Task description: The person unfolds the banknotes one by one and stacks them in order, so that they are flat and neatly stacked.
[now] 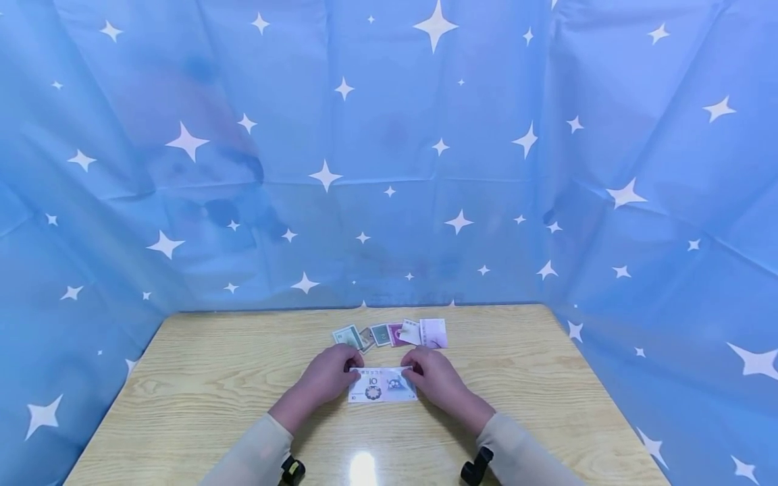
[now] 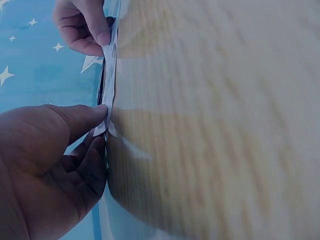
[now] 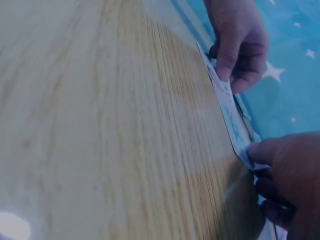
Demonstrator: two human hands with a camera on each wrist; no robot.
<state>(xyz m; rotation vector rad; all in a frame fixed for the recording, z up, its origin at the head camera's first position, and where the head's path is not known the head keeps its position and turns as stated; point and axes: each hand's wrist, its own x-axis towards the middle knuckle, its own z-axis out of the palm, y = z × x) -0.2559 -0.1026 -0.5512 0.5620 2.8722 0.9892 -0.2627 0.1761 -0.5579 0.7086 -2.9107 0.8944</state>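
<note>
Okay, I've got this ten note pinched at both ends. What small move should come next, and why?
I'd probably ease the note forward toward the row of paper notes: your left hand and right hand pinch its opposite ends, and the row lies on the table just beyond.

starry curtain [image 1: 389, 148] behind table [image 1: 194, 385]

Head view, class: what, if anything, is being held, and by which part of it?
A banknote marked 10, held near its two far corners: the left grip at the left one, the right grip at the right.
</note>
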